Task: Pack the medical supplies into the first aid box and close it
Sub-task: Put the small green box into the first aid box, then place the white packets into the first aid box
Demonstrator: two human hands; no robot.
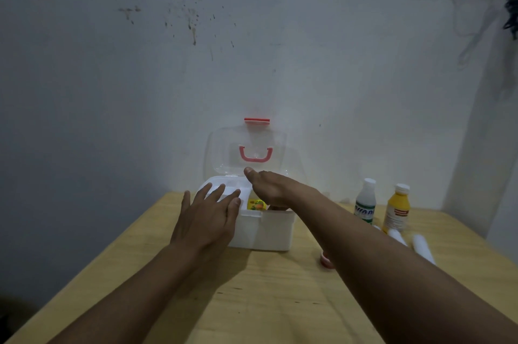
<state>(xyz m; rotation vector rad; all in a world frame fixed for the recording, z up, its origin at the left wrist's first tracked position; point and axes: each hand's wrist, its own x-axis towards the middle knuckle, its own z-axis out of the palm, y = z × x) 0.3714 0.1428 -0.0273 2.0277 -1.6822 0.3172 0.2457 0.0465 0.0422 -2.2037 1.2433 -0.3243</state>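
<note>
We see the white first aid box (263, 231) standing on the wooden bench (252, 301), near its far edge by the wall. Its clear lid (246, 147) is swung up and stands upright behind the box, with a pink handle (255, 155) on it and a pink latch (256, 120) at the top edge.

The left hand (207, 217) lies flat over the box's near left corner, fingers spread and the grip apart, holding nothing; the fingertips reach over a white inner tray (221, 189). The right hand (270, 188) reaches down into the box's right side, palm down, thumb pointing toward the lid. Its fingers are hidden inside the box, so we cannot tell whether that grip is apart or clamped on something.

Inside the box, between the hands, a small yellow packet (257, 204) shows (its print is too blurred to read).

Well to the right of the box stand a white bottle (365, 202) and, just beside it, a yellow bottle (396, 209). Two white rolls (421, 247) lie in front of them, and a small red-lidded jar (326, 259) peeks out beside the right forearm.
</note>
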